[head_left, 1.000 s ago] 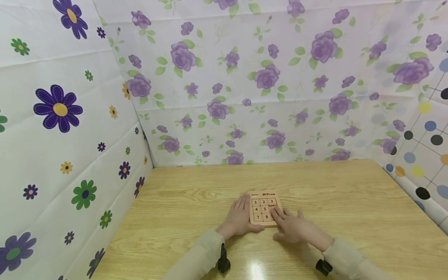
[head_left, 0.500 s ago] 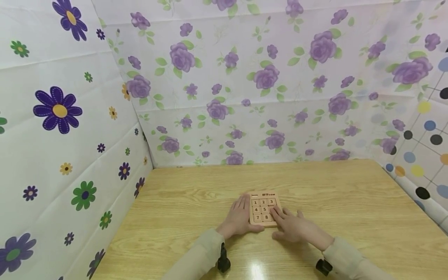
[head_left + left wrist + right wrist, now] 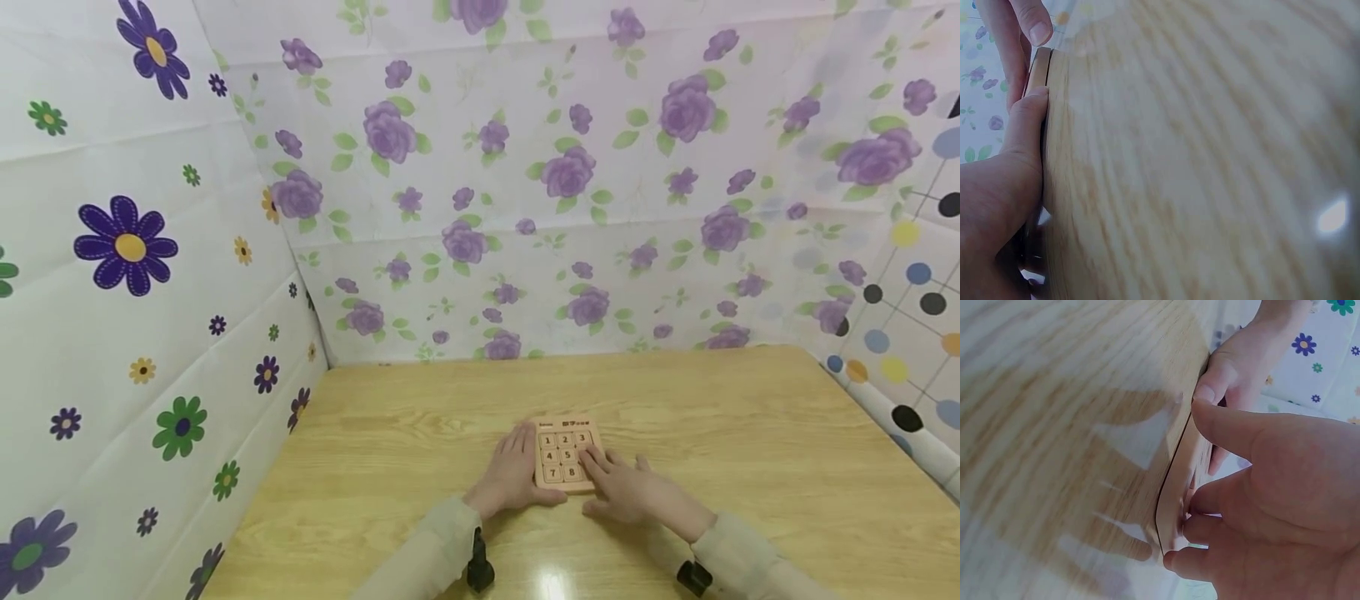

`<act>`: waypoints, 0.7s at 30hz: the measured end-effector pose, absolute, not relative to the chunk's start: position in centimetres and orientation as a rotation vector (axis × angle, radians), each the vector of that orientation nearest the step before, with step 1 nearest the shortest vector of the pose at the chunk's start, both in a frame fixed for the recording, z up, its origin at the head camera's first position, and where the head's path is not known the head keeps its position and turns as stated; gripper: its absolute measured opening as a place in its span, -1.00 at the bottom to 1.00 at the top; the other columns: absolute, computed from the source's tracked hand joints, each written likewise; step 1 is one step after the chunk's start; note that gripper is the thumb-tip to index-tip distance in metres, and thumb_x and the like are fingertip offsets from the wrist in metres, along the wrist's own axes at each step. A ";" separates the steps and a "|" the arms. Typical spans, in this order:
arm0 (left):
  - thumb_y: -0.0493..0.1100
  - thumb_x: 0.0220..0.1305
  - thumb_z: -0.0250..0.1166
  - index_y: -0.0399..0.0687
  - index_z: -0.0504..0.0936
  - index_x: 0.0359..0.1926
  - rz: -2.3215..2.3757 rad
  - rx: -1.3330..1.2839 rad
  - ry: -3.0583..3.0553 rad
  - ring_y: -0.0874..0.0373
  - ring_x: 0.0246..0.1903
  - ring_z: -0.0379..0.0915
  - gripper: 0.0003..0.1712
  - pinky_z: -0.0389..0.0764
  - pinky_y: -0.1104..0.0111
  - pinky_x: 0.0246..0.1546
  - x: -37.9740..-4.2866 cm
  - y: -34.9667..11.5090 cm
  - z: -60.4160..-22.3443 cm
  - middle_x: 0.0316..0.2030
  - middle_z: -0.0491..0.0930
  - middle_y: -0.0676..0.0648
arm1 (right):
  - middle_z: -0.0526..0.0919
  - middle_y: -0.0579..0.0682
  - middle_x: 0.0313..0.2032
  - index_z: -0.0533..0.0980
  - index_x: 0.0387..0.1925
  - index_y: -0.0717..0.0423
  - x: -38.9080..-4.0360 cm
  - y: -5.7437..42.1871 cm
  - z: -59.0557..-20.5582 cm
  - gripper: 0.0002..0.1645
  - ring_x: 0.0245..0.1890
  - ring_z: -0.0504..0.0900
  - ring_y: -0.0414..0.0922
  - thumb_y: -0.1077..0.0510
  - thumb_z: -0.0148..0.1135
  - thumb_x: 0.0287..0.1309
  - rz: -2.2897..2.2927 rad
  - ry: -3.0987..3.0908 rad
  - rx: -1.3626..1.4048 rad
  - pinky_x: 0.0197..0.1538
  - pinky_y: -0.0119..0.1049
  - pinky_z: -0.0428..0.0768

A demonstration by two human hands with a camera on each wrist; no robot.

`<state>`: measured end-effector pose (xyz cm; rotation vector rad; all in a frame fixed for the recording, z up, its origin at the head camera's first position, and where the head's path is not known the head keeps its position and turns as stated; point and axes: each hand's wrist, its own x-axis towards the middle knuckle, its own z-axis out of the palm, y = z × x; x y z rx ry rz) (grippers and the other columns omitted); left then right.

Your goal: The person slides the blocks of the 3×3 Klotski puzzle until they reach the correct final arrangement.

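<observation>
A wooden number slide puzzle [image 3: 558, 457] lies flat on the table, its tiles 1, 2, 3, 4, 5, 7 and 8 showing. My left hand [image 3: 510, 473] borders it, fingers extended along the left edge and thumb along the near edge. From the right, my right hand [image 3: 626, 487] reaches onto the tile grid, fingertips at its right column. They hide the spots right of 5 and 8. In the right wrist view, the right thumb [image 3: 1229, 428] is near the left thumb at the puzzle's near edge, and the other right fingers bend slightly over the board.
The wood-grain table [image 3: 405, 433] has a bright reflection near its front. A floral cloth [image 3: 465, 167] hangs behind it, with a flower-print cloth [image 3: 150, 333] at left and a dotted cloth [image 3: 900, 333] at right. Each wrist wears a dark camera mount [image 3: 480, 571].
The head view has tilted up slightly, so the puzzle and table appear a little lower. Both hands keep nearly the same place against the puzzle.
</observation>
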<state>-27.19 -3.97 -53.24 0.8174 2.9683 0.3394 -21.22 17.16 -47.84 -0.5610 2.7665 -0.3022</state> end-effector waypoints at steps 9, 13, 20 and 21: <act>0.55 -0.08 0.28 -0.35 -0.17 0.49 0.352 0.819 2.961 -0.10 0.50 -0.11 0.47 0.10 0.05 0.47 -27.1 -3.8 -52.8 0.50 -0.07 -0.30 | 0.09 0.24 0.47 0.06 0.46 0.22 -21.7 17.6 -47.6 0.01 0.41 0.13 0.34 -0.26 0.15 0.22 -0.313 2.759 -0.564 0.26 0.57 -0.05; 0.53 -0.11 0.32 -0.35 -0.15 0.49 0.386 0.823 2.973 -0.11 0.49 -0.08 0.48 0.11 0.05 0.46 -27.2 -3.9 -52.8 0.49 -0.04 -0.30 | 0.09 0.22 0.47 0.07 0.47 0.19 -21.7 17.7 -47.5 -0.02 0.41 0.14 0.34 -0.25 0.14 0.23 -0.314 2.763 -0.588 0.25 0.57 -0.03; 0.56 -0.13 0.30 -0.36 -0.16 0.49 0.371 0.832 2.977 -0.10 0.49 -0.06 0.50 0.11 0.06 0.46 -27.3 -4.0 -53.0 0.49 -0.03 -0.31 | 0.09 0.18 0.48 0.07 0.48 0.14 -21.8 18.2 -47.7 -0.05 0.40 0.15 0.35 -0.25 0.12 0.25 -0.317 2.755 -0.599 0.27 0.55 -0.05; 0.56 -0.13 0.31 -0.36 -0.15 0.49 0.379 0.831 2.978 -0.10 0.49 -0.06 0.50 0.11 0.06 0.46 -27.4 -4.0 -53.1 0.49 -0.02 -0.31 | 0.10 0.17 0.48 0.07 0.48 0.13 -21.9 18.2 -47.8 -0.05 0.40 0.14 0.35 -0.26 0.12 0.25 -0.320 2.758 -0.597 0.28 0.55 -0.05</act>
